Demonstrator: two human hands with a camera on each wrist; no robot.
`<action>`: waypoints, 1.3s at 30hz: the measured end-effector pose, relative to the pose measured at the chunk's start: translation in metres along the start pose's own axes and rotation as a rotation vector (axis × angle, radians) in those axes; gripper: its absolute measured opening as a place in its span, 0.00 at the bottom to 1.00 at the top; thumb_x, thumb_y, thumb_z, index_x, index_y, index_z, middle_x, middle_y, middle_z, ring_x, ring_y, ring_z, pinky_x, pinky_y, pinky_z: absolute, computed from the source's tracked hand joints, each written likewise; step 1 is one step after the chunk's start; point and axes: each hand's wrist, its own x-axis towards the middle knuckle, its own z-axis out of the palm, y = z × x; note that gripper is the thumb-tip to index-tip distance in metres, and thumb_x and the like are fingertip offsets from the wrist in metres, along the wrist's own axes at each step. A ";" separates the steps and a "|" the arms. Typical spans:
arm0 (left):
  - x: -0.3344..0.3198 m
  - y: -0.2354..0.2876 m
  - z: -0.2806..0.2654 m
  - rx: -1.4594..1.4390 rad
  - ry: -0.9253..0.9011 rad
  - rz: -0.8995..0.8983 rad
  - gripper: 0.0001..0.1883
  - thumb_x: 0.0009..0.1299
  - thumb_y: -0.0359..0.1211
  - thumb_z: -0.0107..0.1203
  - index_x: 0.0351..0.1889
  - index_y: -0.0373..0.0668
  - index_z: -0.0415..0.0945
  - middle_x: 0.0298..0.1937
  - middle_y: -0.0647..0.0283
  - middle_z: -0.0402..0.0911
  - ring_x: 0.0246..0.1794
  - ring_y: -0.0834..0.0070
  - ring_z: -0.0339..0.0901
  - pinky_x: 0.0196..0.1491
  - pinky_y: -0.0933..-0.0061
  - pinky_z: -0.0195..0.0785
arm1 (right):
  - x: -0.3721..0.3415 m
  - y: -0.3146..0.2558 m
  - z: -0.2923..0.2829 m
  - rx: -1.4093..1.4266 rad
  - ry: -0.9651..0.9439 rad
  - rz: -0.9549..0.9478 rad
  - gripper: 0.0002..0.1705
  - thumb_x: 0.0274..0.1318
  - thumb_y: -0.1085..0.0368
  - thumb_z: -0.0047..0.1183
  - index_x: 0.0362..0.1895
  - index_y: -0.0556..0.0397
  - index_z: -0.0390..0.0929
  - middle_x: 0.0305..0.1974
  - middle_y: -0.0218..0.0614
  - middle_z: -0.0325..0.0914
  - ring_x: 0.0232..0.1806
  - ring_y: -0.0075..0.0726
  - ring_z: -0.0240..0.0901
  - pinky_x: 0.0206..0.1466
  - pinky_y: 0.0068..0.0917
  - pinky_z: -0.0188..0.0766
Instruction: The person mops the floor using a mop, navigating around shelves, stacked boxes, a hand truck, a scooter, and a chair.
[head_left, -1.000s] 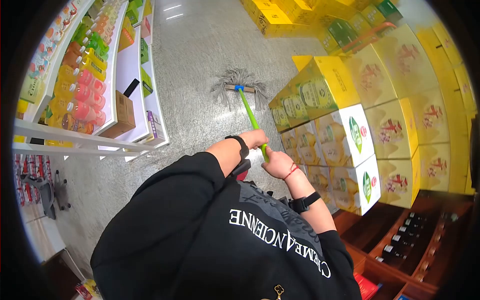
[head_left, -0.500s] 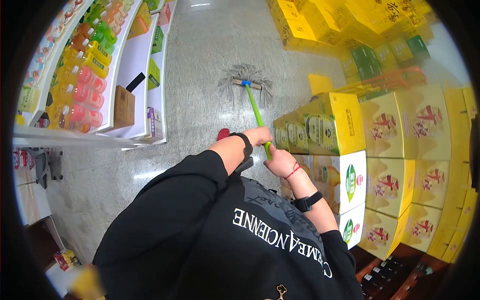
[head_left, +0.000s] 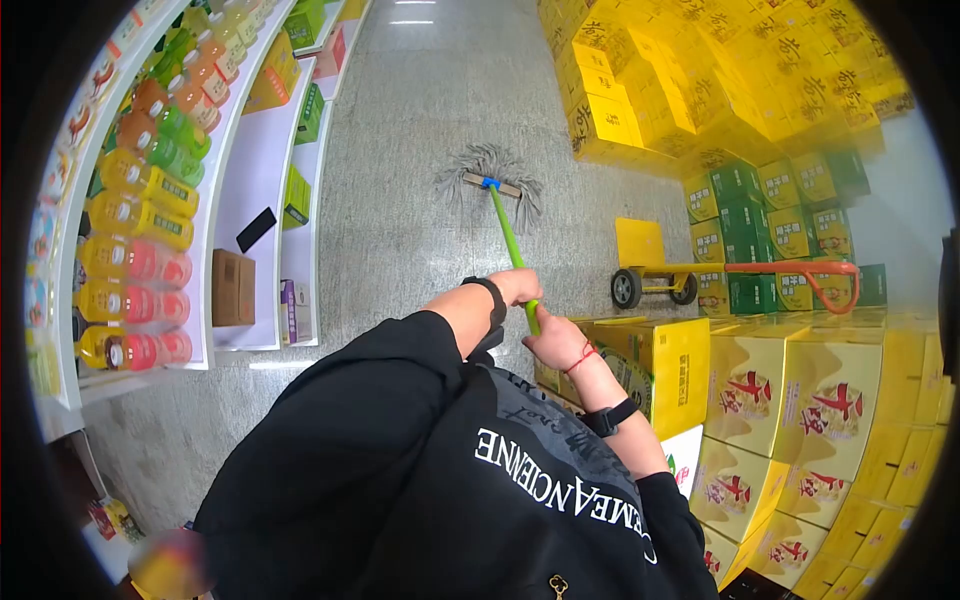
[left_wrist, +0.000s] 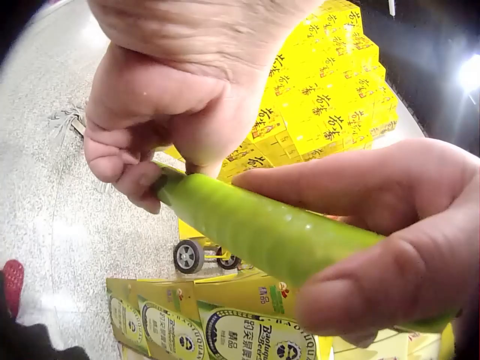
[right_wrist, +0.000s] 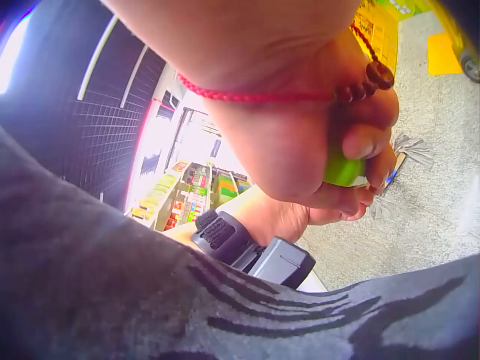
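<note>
A green mop handle (head_left: 508, 230) slants from the hands to a grey string mop head (head_left: 490, 182), spread on the floor. My left hand (head_left: 516, 287) grips the handle lower down, nearer the mop head. Around its upper end curls my right hand (head_left: 560, 343), with a red cord at the wrist. In the left wrist view, my left hand (left_wrist: 176, 105) wraps the shaft, and my right hand (left_wrist: 401, 240) lays its thumb along the green grip (left_wrist: 262, 225). The right wrist view has my right hand (right_wrist: 300, 142) closed on the green end (right_wrist: 345, 169).
Shelves of bottled drinks (head_left: 135, 260) and boxes run along the left. Stacked cartons (head_left: 755, 390) stand close on the right, with a yellow and red hand truck (head_left: 690, 268) beyond them. Yellow cases (head_left: 690, 90) are piled at the back right. Grey floor (head_left: 400, 130) extends ahead.
The surroundings have shifted down the head view, bringing the hand truck and more yellow cases into sight. The mop head remains ahead of the body, and both hands keep their hold.
</note>
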 end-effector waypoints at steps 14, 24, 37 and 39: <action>0.114 0.044 -0.113 0.004 0.047 -0.033 0.19 0.58 0.43 0.49 0.22 0.32 0.75 0.17 0.54 0.73 0.16 0.67 0.71 0.20 0.68 0.63 | 0.122 0.044 -0.110 0.010 0.088 -0.058 0.24 0.45 0.58 0.47 0.44 0.60 0.63 0.30 0.55 0.74 0.35 0.58 0.71 0.39 0.46 0.67; 0.259 0.093 -0.221 -0.240 0.103 -0.113 0.17 0.59 0.41 0.49 0.24 0.34 0.73 0.16 0.60 0.69 0.13 0.71 0.63 0.16 0.68 0.54 | 0.258 0.115 -0.244 0.000 0.081 -0.153 0.28 0.42 0.57 0.52 0.45 0.62 0.64 0.32 0.56 0.73 0.38 0.57 0.70 0.42 0.42 0.67; 0.337 0.114 -0.346 -0.209 0.135 -0.115 0.18 0.59 0.43 0.49 0.20 0.36 0.73 0.14 0.60 0.69 0.11 0.71 0.63 0.16 0.68 0.55 | 0.372 0.116 -0.349 -0.102 -0.041 -0.151 0.32 0.43 0.56 0.51 0.50 0.62 0.60 0.34 0.56 0.73 0.39 0.57 0.70 0.43 0.42 0.66; 0.356 0.111 -0.375 -0.184 0.126 -0.104 0.18 0.59 0.43 0.49 0.19 0.36 0.73 0.14 0.60 0.69 0.11 0.70 0.62 0.16 0.68 0.54 | 0.400 0.109 -0.371 -0.097 -0.040 -0.163 0.31 0.43 0.56 0.51 0.50 0.63 0.61 0.34 0.56 0.73 0.39 0.57 0.70 0.43 0.42 0.66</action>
